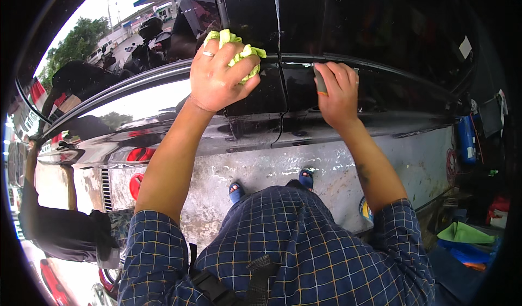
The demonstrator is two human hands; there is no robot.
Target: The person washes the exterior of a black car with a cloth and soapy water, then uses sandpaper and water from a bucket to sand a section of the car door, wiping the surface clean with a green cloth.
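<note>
My left hand [220, 73] is closed around a crumpled yellow-green cloth [246, 57], at the lower window edge of a black car [248, 90]. To its right, my right hand [338, 88] grips a small flat grey piece with an orange edge [321, 82], whose exact kind I cannot tell. Its top is close to the trim strip below the window, just right of the vertical door seam [281, 86]. The glossy door panel carries reflections, and a few bright specks show near the right hand's fingertips.
A co-worker in dark clothes [61, 232] stands at left with arms towards the car. A red round object [136, 186] lies by a floor grating [106, 190]. At right are a blue container [467, 139], a coiled red hose [451, 163] and a green cloth [465, 232]. The floor looks wet.
</note>
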